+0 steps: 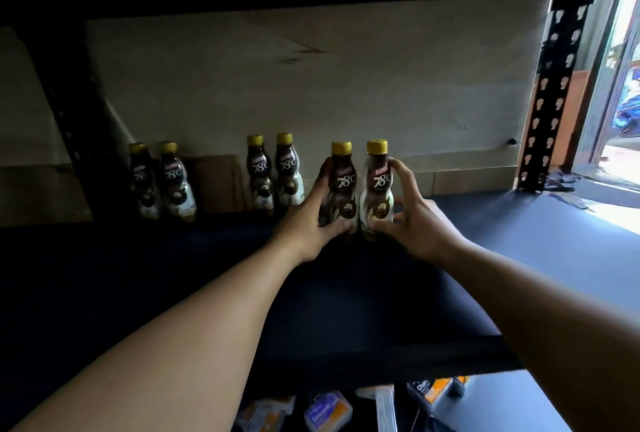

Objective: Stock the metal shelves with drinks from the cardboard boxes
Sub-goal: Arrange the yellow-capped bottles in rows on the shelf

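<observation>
two bottles stood upright and touching, side by side, toward the far middle of the shelf (519, 244). the left bottle (341, 185) had a dark label and the right bottle (379, 185) a paler one, and both had yellow caps. the left grip (313, 223) was wrapped round the left bottle, fingers up its left side and thumb across its lower front. the right grip (414, 220) clasped the right bottle in mirror fashion. the thumbs hid the bases, so whether the bottles were fully set down could not be told.

they looked like small full plastic bottles: fairly light, stiff enough not to crush, with a glossy sleeve likely to slip. tall and narrow, they would tip easily. the waisted middle seemed the best hold.

just left stood a second pair (277, 175), and well apart, further left, a third pair (161, 182). behind was a pale wall (311, 85), at right a slotted post (554, 92), and near, below the shelf, some packets (325, 411).
</observation>
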